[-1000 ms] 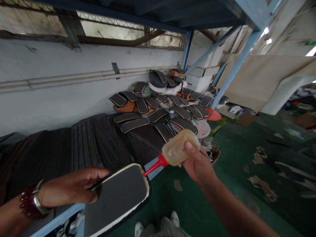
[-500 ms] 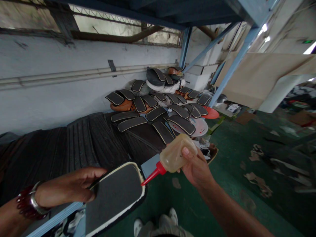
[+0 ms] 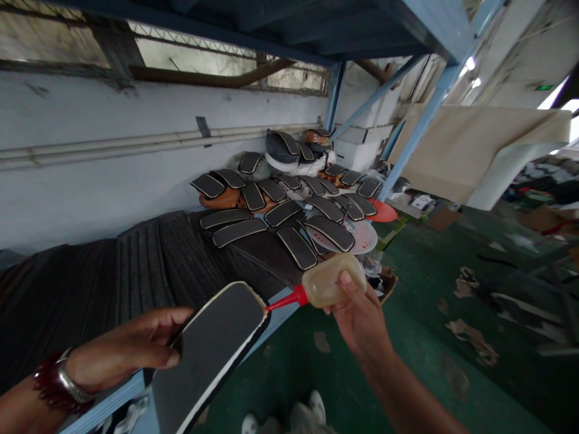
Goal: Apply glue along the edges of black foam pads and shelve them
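My left hand (image 3: pixel 131 342) grips the left edge of a long black panel (image 3: pixel 217 343) with rounded corners, thumb on top and fingers partly hidden beneath. A pale cream line of what looks like glue runs along the panel's border. My right hand (image 3: pixel 362 316) is wrapped around a translucent yellowish squeeze bottle (image 3: pixel 332 280), tipped with its red nozzle pointing left. The nozzle's tip meets the panel's far right corner, on the cream line. A bracelet and a metal band circle my left wrist.
Several similar black panels with pale borders (image 3: pixel 296 246) lie spread over bags and plates beyond my hands. Stacked dark sheets (image 3: pixel 149 265) line the wall at left. A blue post (image 3: pixel 414 132) rises at right, under a blue overhead shelf (image 3: pixel 253 30). Scraps (image 3: pixel 477 340) litter the green floor.
The panel has tilted and turned in my left hand, its far end now higher. The bottle is more level, and its nozzle tip has shifted up to the far right corner.
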The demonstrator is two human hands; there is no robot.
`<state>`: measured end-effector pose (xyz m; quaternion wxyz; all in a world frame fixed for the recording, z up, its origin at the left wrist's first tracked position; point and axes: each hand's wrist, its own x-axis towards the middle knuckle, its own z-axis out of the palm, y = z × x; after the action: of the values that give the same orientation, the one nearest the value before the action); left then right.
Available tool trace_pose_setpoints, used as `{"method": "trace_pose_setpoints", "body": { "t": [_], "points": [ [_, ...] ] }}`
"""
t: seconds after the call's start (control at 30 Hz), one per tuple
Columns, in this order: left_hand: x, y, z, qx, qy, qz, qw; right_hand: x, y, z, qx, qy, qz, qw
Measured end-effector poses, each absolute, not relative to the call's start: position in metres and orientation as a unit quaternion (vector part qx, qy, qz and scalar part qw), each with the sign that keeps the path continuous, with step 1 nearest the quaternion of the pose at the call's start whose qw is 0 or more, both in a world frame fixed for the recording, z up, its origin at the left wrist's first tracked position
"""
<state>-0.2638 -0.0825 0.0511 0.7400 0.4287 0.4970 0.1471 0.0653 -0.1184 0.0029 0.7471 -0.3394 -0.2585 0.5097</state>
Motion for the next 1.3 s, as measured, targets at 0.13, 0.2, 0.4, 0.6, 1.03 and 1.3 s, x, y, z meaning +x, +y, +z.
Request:
{"method": "trace_pose_setpoints", "body": {
  "t": [0.13, 0.2, 0.4, 0.6, 1.03, 1.3],
  "points": [
    [-0.263, -0.085, 0.048, 0.401, 0.499, 0.165, 0.750, 0.064, -0.119, 0.001, -0.345, -0.236, 0.516, 0.748],
    [-0.264, -0.087, 0.047, 0.380, 0.510, 0.176, 0.752, 0.063, -0.118, 0.002, -0.350, -0.223, 0.515, 0.750],
    [-0.262, -0.088, 0.045, 0.378, 0.509, 0.187, 0.750, 0.058, -0.115, 0.002, -0.350, -0.218, 0.509, 0.755],
    [-0.259, -0.088, 0.040, 0.373, 0.484, 0.202, 0.766, 0.058, -0.115, 0.003, -0.352, -0.220, 0.503, 0.759],
    [-0.252, -0.086, 0.035, 0.364, 0.452, 0.224, 0.783, 0.048, -0.127, -0.002, -0.353, -0.253, 0.501, 0.749],
    [-0.250, -0.089, 0.035, 0.375, 0.416, 0.222, 0.798, 0.039, -0.135, -0.005, -0.340, -0.275, 0.505, 0.744]
  ]
}}
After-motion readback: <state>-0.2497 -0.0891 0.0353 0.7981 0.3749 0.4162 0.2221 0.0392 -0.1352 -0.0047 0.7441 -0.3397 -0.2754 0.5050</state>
